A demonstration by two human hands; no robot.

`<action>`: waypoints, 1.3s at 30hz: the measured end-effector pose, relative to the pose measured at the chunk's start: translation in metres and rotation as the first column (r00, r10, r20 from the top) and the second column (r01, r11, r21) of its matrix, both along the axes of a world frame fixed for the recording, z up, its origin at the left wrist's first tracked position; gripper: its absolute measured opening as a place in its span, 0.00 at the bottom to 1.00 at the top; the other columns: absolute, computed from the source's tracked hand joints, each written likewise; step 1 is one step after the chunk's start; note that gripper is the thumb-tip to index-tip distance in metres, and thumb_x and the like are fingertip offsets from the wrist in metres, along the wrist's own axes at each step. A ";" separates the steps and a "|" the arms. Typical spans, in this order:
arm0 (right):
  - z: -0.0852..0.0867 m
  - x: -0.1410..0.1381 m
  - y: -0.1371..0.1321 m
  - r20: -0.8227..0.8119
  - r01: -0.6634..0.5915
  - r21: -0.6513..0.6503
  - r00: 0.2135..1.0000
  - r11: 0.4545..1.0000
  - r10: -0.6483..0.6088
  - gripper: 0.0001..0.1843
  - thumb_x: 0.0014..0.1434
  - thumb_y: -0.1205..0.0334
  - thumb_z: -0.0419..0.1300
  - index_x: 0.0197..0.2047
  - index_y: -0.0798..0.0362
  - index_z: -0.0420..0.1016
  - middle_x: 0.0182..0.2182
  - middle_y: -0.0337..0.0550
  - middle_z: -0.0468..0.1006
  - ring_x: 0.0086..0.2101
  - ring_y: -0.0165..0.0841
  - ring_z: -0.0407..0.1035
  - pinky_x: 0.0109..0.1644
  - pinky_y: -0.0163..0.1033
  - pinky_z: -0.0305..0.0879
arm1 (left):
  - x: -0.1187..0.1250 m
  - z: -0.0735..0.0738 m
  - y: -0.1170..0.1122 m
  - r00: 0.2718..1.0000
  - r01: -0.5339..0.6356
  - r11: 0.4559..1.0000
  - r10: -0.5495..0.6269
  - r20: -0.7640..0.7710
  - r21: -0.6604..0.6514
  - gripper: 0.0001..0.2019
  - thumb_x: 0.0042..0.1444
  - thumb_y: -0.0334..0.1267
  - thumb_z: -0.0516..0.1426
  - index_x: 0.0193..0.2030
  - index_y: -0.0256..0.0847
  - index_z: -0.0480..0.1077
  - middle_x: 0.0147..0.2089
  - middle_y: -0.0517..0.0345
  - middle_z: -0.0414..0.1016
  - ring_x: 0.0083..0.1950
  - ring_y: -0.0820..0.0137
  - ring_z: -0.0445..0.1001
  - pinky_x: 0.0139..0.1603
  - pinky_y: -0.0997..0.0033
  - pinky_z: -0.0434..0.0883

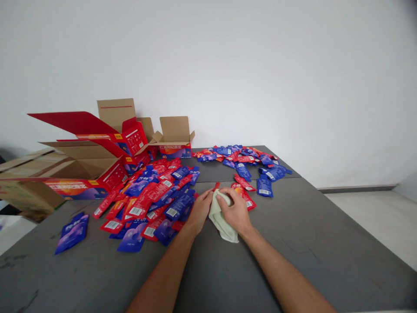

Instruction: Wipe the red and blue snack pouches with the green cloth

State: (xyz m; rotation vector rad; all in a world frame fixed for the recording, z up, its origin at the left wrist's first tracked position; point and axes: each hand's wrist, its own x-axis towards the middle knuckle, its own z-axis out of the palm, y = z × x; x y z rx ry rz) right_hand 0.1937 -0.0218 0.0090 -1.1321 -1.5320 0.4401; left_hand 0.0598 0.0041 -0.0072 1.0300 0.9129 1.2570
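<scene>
Over the middle of the table, my right hand (235, 209) is closed on a pale green cloth (222, 222), whose loose end hangs toward me. My left hand (201, 209) grips a red pouch (216, 186); only its top end shows, and the cloth and fingers hide the rest. The cloth presses against this pouch. Just left of my left hand lies a large heap of red and blue pouches (156, 195). Beyond my right hand, a few red pouches (248, 202) and a blue pouch (264, 187) lie flat.
Open red cartons (107, 180) with raised flaps stand at the left. A smaller open carton (176, 150) is farther back. Another pile of pouches (228, 152) spreads along the far end of the grey table (293, 243). A blue pouch (72, 232) lies alone near the left edge.
</scene>
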 end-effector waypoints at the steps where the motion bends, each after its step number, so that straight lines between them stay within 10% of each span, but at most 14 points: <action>1: 0.000 -0.001 0.000 -0.001 -0.020 0.028 1.000 0.999 0.020 0.08 0.62 0.58 0.59 0.44 0.49 0.74 0.44 0.45 0.79 0.45 0.38 0.73 0.54 0.45 0.68 | 0.002 -0.002 -0.001 0.998 0.014 1.000 -0.012 0.056 -0.027 0.17 0.55 0.47 0.60 0.46 0.37 0.77 0.46 0.50 0.81 0.48 0.63 0.77 0.51 0.66 0.72; 10: -0.008 -0.008 -0.001 0.117 -0.168 0.112 0.981 0.979 0.154 0.09 0.63 0.63 0.60 0.44 0.46 0.81 0.42 0.45 0.78 0.44 0.36 0.73 0.50 0.43 0.71 | 0.002 0.006 -0.001 0.962 0.003 0.987 0.042 0.270 -0.163 0.23 0.55 0.59 0.56 0.40 0.38 0.73 0.34 0.55 0.79 0.38 0.65 0.78 0.39 0.68 0.74; 19: -0.003 0.019 0.012 0.101 0.191 0.118 0.974 0.974 -0.204 0.11 0.63 0.58 0.59 0.43 0.50 0.83 0.42 0.48 0.77 0.42 0.37 0.73 0.51 0.45 0.70 | 0.008 0.002 -0.008 0.947 0.281 0.941 -0.240 0.214 -0.188 0.18 0.57 0.47 0.54 0.47 0.39 0.75 0.31 0.55 0.79 0.35 0.66 0.78 0.33 0.70 0.73; 29: -0.011 -0.006 -0.002 0.291 -0.233 0.018 0.932 0.972 0.218 0.10 0.62 0.66 0.59 0.42 0.47 0.82 0.42 0.44 0.77 0.43 0.34 0.73 0.51 0.39 0.70 | -0.010 0.005 0.005 0.992 0.014 0.988 0.005 -0.126 0.152 0.22 0.58 0.40 0.53 0.58 0.37 0.72 0.49 0.50 0.79 0.49 0.63 0.76 0.49 0.66 0.72; 34: -0.006 0.012 0.004 0.455 0.092 -0.142 0.890 0.986 -0.018 0.18 0.60 0.65 0.60 0.54 0.52 0.75 0.47 0.49 0.75 0.46 0.38 0.72 0.54 0.41 0.67 | -0.018 -0.002 0.011 0.729 -0.057 0.891 0.346 -0.591 0.451 0.26 0.58 0.39 0.57 0.64 0.40 0.66 0.63 0.47 0.69 0.65 0.59 0.66 0.67 0.57 0.60; 39: -0.008 0.035 0.013 0.611 0.411 -0.290 0.775 0.864 -0.164 0.25 0.62 0.60 0.57 0.62 0.54 0.68 0.58 0.59 0.65 0.46 0.40 0.72 0.51 0.41 0.66 | -0.020 -0.017 0.017 0.359 0.086 0.839 0.478 -0.802 0.538 0.21 0.59 0.34 0.55 0.60 0.40 0.70 0.67 0.44 0.64 0.69 0.54 0.59 0.70 0.49 0.57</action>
